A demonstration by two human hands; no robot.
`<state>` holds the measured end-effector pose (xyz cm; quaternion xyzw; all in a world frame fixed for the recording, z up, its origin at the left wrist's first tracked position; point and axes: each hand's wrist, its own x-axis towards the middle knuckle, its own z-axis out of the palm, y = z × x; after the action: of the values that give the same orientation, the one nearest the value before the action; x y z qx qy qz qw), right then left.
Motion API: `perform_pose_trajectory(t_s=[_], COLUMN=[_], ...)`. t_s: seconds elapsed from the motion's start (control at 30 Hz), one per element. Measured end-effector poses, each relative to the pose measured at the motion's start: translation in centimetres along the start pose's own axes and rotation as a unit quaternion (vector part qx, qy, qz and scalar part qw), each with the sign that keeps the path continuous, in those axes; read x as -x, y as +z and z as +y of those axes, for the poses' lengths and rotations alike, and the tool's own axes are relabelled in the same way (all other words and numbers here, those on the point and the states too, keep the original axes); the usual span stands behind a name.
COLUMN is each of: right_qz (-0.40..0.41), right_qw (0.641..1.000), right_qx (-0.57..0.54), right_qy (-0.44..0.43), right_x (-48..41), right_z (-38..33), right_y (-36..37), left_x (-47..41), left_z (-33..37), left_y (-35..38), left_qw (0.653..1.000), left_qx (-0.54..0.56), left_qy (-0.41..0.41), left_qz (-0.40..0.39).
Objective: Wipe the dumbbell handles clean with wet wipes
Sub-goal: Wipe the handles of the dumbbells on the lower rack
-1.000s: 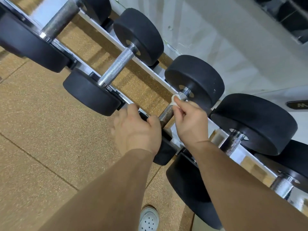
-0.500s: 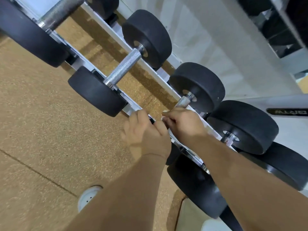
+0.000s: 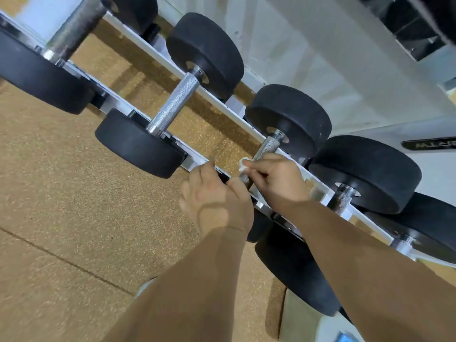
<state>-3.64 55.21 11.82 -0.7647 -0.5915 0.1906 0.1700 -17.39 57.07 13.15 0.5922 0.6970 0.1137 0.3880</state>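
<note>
Wiping is judged midway on one handle [image 3: 269, 146], the wet wipe [image 3: 244, 164] pinched round it by the right hand [image 3: 276, 176], its near head [image 3: 259, 227] gripped by the left hand [image 3: 217, 203], other handles [image 3: 172, 104] pending.

Looking down at a white rack [image 3: 158, 55] of black dumbbells [image 3: 172, 107] above a speckled tan floor [image 3: 61, 193]. The right hand [image 3: 274, 176] pinches a white wet wipe [image 3: 244, 164] against the knurled steel handle [image 3: 267, 146] of one dumbbell [image 3: 296, 119]. The left hand [image 3: 214, 196] grips that dumbbell's near end, fingers curled.
</note>
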Motion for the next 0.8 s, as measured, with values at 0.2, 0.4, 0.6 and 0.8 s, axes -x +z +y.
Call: perform_pose_trajectory(t_s=[0.2,0.4,0.6,0.8], right_qz=[0.090,-0.030,0.131,-0.049], right_qw=[0.965,0.946,0.900,0.874], right_qx=[-0.152,-0.230,-0.306,-0.341], right_qy=[0.195,0.228,0.280,0.343], right_x=[0.1,0.9,1.1,3.1], right_z=[0.2,0.0,-0.7,-1.9], right_y=[0.3,0.4,0.7,1.3], left_x=[-0.3,-0.2,-0.1,-0.2], left_z=[0.2,0.3,0.3,0.6], left_y=[0.0,0.0,0.1,-0.2], left_qw=[1.000,0.999,0.998,1.000], left_qx=[-0.009,0.016,0.039,0.021], left_qy=[0.018,0.028,0.008,0.014], left_qz=[0.022,0.035,0.039,0.018])
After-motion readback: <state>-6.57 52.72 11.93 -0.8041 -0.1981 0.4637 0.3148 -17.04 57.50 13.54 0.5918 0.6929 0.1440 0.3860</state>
